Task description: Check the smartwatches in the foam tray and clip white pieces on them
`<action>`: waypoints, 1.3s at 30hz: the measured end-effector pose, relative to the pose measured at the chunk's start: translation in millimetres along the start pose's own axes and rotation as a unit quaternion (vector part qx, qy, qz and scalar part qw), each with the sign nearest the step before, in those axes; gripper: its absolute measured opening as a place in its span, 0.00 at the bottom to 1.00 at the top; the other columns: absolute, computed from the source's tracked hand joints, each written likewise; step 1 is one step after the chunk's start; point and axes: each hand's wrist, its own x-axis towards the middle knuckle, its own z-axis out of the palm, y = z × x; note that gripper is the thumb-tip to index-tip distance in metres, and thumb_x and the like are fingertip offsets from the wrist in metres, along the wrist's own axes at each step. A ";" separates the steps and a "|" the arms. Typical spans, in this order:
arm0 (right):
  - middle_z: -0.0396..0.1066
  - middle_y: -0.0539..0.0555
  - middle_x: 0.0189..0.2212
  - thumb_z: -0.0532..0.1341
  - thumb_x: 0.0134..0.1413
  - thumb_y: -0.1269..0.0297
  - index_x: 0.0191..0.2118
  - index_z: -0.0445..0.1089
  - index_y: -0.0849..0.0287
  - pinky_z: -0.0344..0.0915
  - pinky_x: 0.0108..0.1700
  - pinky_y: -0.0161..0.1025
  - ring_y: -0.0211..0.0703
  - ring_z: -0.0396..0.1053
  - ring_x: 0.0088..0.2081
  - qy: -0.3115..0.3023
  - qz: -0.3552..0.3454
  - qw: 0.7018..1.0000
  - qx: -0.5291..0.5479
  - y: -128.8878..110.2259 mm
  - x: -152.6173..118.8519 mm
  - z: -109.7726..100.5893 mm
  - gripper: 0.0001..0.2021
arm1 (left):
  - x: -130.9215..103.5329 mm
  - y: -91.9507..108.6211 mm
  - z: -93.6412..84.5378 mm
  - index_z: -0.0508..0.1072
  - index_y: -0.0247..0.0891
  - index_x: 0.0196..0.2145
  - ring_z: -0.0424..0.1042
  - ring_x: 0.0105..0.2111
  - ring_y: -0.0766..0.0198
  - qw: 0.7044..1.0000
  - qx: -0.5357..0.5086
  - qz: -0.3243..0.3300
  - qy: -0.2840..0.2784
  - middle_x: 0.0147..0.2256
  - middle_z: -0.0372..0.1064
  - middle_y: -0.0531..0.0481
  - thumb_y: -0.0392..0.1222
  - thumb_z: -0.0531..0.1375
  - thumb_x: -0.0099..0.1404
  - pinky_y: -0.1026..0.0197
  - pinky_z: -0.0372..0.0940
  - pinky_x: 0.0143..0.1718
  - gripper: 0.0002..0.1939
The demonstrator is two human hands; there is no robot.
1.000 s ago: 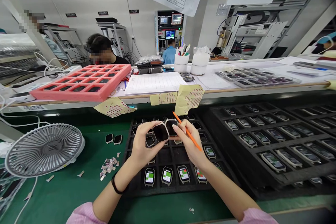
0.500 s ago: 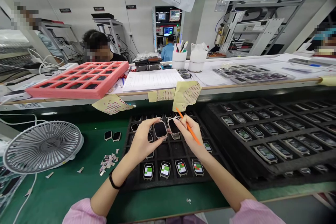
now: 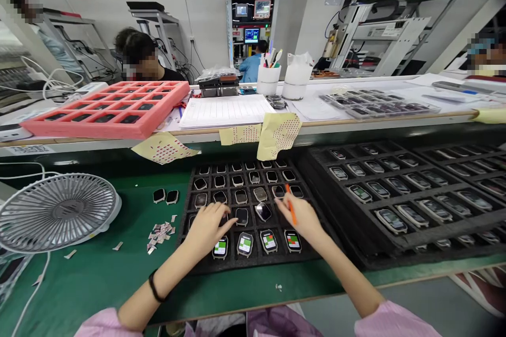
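A black foam tray (image 3: 253,262) of smartwatches lies in front of me. Over its left part is my left hand (image 3: 209,225), fingers apart, thumb tip beside a dark-screened smartwatch (image 3: 242,216) that sits in a compartment. One compartment to the right, another smartwatch (image 3: 263,211) lies askew with light glinting on its screen. My right hand (image 3: 302,216) grips a thin orange stick (image 3: 291,210), whose exact kind I cannot make out. Its fingertips are just right of the askew watch. In the nearest row several watches, such as this smartwatch (image 3: 245,244), show lit green-and-white screens.
Left on the green mat stand a grey fan (image 3: 59,213), two smartwatches (image 3: 165,196) and a heap of small scraps (image 3: 161,234). More watches fill black trays (image 3: 367,231) at right. The shelf above carries a pink foam tray (image 3: 138,129) and papers (image 3: 227,110). Other people sit beyond.
Both watches held between my hands have gone down into tray compartments. My left hand has let go and moved lower left; my right hand has shifted right, still with the orange stick.
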 end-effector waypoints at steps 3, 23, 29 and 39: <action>0.66 0.53 0.20 0.50 0.63 0.59 0.25 0.55 0.55 0.52 0.25 0.37 0.46 0.67 0.22 0.020 0.047 0.992 -0.113 27.2 -5.5 -17.2 0.14 | -27.6 0.8 -6.1 0.68 0.38 0.36 0.73 0.29 0.56 0.996 0.045 -0.062 -0.045 0.28 0.73 0.48 0.48 0.48 0.70 0.57 0.63 0.34 0.14; 0.76 0.59 0.36 0.49 0.60 0.57 0.37 0.70 0.57 0.69 0.41 0.43 0.51 0.74 0.37 -0.044 0.026 0.991 0.127 70.5 -9.3 -22.1 0.14 | -41.3 -5.0 -6.0 0.65 0.42 0.49 0.70 0.32 0.60 0.924 -0.279 -0.131 -0.224 0.29 0.68 0.56 0.43 0.62 0.55 0.62 0.62 0.33 0.23; 0.74 0.57 0.41 0.49 0.63 0.54 0.44 0.69 0.57 0.65 0.49 0.45 0.49 0.71 0.44 -0.029 -0.028 0.967 0.250 24.2 12.7 -25.6 0.16 | -30.7 -9.8 -9.7 0.65 0.39 0.47 0.71 0.33 0.62 0.889 -0.394 -0.146 -0.182 0.33 0.71 0.52 0.45 0.63 0.56 0.65 0.62 0.28 0.22; 0.75 0.58 0.40 0.56 0.56 0.49 0.37 0.72 0.58 0.60 0.55 0.50 0.53 0.70 0.47 -0.150 -0.039 0.935 0.320 -5.2 42.7 33.2 0.18 | 23.6 15.1 -58.0 0.63 0.39 0.49 0.73 0.39 0.59 0.849 -0.519 -0.082 -0.050 0.40 0.74 0.45 0.45 0.67 0.54 0.60 0.66 0.36 0.27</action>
